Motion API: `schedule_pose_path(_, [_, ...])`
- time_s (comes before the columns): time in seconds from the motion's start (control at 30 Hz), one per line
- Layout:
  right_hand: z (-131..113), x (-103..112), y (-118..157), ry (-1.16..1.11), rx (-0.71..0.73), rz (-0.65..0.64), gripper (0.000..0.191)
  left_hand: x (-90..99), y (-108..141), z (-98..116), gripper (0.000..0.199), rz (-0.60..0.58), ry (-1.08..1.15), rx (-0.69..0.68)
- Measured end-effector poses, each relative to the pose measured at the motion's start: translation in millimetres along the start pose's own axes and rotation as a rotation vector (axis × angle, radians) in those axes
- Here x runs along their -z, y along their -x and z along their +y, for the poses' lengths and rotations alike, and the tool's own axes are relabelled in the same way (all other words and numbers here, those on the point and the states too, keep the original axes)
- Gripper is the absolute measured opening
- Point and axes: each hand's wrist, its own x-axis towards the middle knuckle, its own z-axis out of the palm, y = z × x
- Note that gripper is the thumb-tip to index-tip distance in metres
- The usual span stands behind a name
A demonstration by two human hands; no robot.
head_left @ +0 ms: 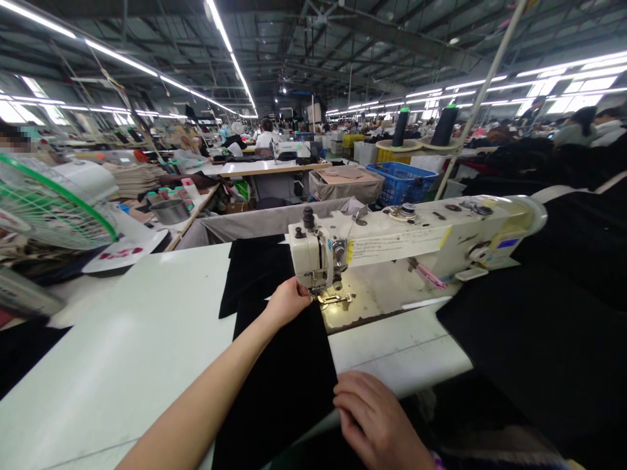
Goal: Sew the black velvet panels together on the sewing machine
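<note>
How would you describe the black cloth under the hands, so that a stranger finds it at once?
Start at the cream sewing machine on the white table. The black cloth runs from its needle toward the viewer, with the left hand and right hand on it. Unlike the dark pile at right, it lies flat and narrow.

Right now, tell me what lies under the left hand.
The left hand rests flat on black fabric, beside the sewing machine presser foot. Under the fabric is the white table; the stretch it covers is hidden.

Bright overhead tube lights (230,49), glare off the white table (137,339), wide-angle warp at edges.
</note>
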Motion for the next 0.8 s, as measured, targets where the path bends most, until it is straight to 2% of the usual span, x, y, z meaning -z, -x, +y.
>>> schedule_pose_path(0.17, [-1.6, 5.8, 0.7, 0.004, 0.021, -0.039, 0.028, 1.9, 2.0, -4.6, 0.005, 0.015, -0.047, -0.051])
schedule_pose_path(0.23, [-2.2, 6.2, 1.7, -0.003, 0.016, -0.041, 0.028, 12.0, 3.8, -12.3, 0.013, 0.062, -0.104, -0.074])
schedule_pose_path(0.37, [-2.7, 4.8, 3.1, -0.028, -0.022, -0.067, 0.030, 50.1, 8.9, -48.1, 0.038, 0.171, -0.280, -0.043])
schedule_pose_path(0.53, [0.5, 3.3, -5.1, -0.041, -0.064, -0.081, 0.030, 95.7, 19.4, -105.3, 0.057, 0.174, -0.445, 0.088])
schedule_pose_path(0.63, [5.9, 0.9, -14.7, -0.041, -0.079, -0.101, 0.031, 108.2, 32.1, -124.1, 0.067, 0.157, -0.498, 0.113])
schedule_pose_path(0.8, [18.4, -6.5, -28.9, -0.036, -0.098, -0.115, 0.029, 110.2, 61.4, -138.4, 0.080, 0.143, -0.588, 0.163])
